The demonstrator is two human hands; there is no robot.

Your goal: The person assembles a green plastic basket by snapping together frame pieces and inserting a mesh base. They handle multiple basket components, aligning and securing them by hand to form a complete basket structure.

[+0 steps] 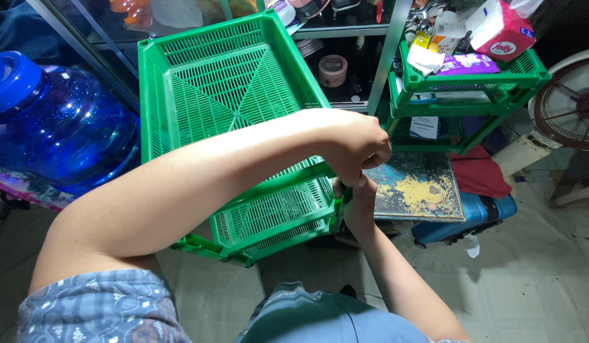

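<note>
— What's far left?
— A blue water jug [50, 124], beside the green rack [234, 95].
— And the hands?
— The left hand [355, 143] is clenched on the green rack's front corner; the right hand [357, 203], just below, grips the same corner post. A cluttered green shelf [472, 79] stands right.

The green rack [231, 89] fills the middle and blocks any reach straight ahead; both hands, left [355, 146] and right [358, 203], are crowded at its right corner. Left of it the blue jug [59, 121] stands just beside, closing that side. On the right a second rack [472, 82], piled with boxes, and the metal shelf post [386, 57] leave only a narrow gap. Below that, the painted board [418, 187] and red cloth [478, 171] cover the ground. Open floor [536, 273] lies at lower right
</note>
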